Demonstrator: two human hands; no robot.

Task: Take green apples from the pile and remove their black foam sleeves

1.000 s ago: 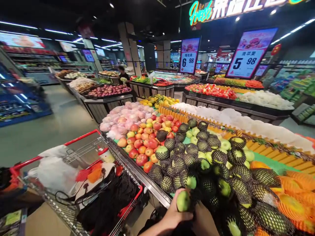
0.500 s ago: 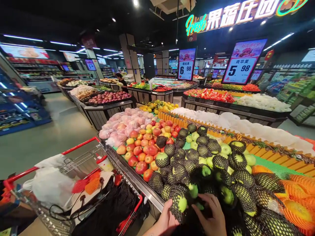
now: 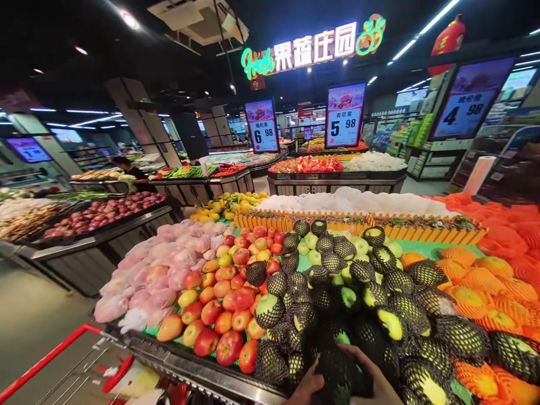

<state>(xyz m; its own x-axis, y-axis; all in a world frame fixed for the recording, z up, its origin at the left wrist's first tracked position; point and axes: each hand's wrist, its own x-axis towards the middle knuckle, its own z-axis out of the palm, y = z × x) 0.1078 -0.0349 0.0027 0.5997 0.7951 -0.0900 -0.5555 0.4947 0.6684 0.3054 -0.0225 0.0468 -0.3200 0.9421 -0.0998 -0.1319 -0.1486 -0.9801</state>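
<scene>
At the bottom edge, a green apple in a black foam net (image 3: 337,374) sits between my two hands, in deep shadow. My left hand (image 3: 307,389) is closed on its left side, with the thumb along the net. My right hand (image 3: 373,378) curls round its right side, fingers bent over the top; most of both palms is cut off by the frame. Just beyond my hands lie several more netted green apples (image 3: 363,271). Red apples (image 3: 230,301) lie to the left of these.
A red-handled shopping cart (image 3: 50,360) stands at lower left against the metal display edge (image 3: 189,374). Pink-wrapped fruit (image 3: 156,264) is piled at left, orange-netted fruit (image 3: 481,295) at right. A yellow picket divider (image 3: 295,223) runs behind the apples. A person (image 3: 130,171) is at a farther stand.
My view has swung to the right, so the cart slides toward lower left. My right hand has come in from beside the netted apple to close round it with my left.
</scene>
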